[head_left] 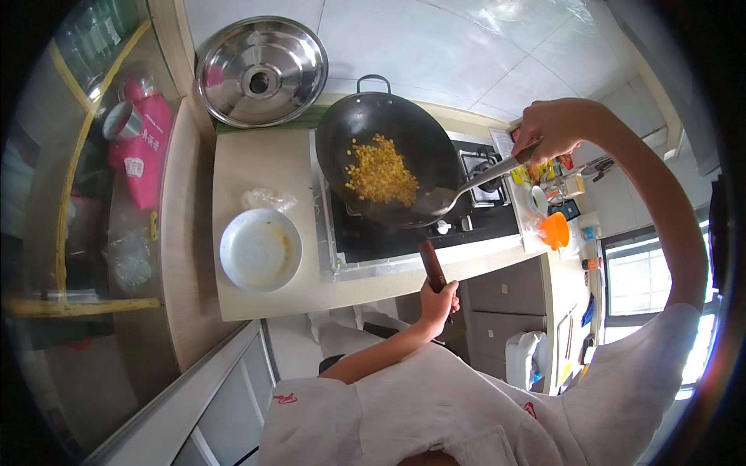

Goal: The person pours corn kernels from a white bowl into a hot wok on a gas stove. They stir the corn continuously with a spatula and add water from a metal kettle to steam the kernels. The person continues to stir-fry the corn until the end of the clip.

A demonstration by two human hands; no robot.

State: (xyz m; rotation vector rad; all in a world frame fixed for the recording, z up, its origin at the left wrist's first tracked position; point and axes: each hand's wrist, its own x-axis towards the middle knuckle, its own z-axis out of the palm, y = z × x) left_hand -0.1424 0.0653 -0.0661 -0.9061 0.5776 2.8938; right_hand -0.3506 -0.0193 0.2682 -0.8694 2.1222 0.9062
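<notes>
A dark wok [423, 136] sits tilted over the stove, with a pile of small yellow pieces [382, 172] that look like corn kernels in it. My left hand [437, 304] is closed round the wok's brown wooden handle [432, 264]. Up at the right, my right hand [550, 128] grips the end of a metal spatula [486, 176]. Its blade reaches down inside the wok's right side, next to the yellow pieces and apart from most of them.
A white bowl [261, 250] with yellow residue and a crumpled clear bag [268, 200] lie left of the black stove [365, 241]. A large steel lid [263, 71] leans at the back left. An orange container [554, 231] and several small items stand on the right counter.
</notes>
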